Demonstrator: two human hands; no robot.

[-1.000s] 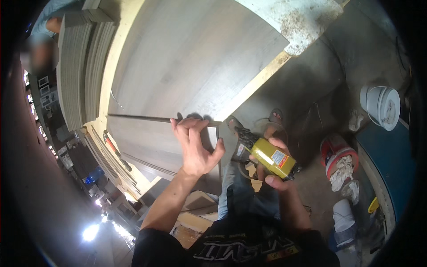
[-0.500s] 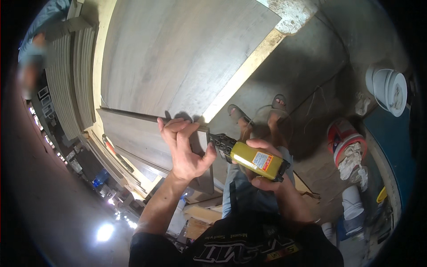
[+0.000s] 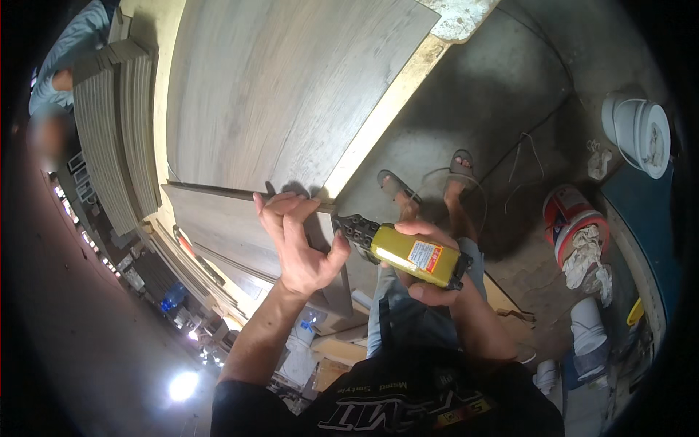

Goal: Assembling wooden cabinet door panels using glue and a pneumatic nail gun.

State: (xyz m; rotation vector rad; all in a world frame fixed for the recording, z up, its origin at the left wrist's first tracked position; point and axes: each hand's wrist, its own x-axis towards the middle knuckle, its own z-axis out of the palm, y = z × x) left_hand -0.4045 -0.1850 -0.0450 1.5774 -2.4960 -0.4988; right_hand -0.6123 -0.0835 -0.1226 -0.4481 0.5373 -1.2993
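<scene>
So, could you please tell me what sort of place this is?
Probably a woodworking shop: a wood-grain panel under the left hand, a yellow power tool in the right hand, and stacked boards.

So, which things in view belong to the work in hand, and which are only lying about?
In use:
yellow-green handheld tool, in the right hand
grey panel, held at its edge by the left hand

Apparently just lying about:
white bucket
red bucket
crumpled whitish material at its mouth
</scene>
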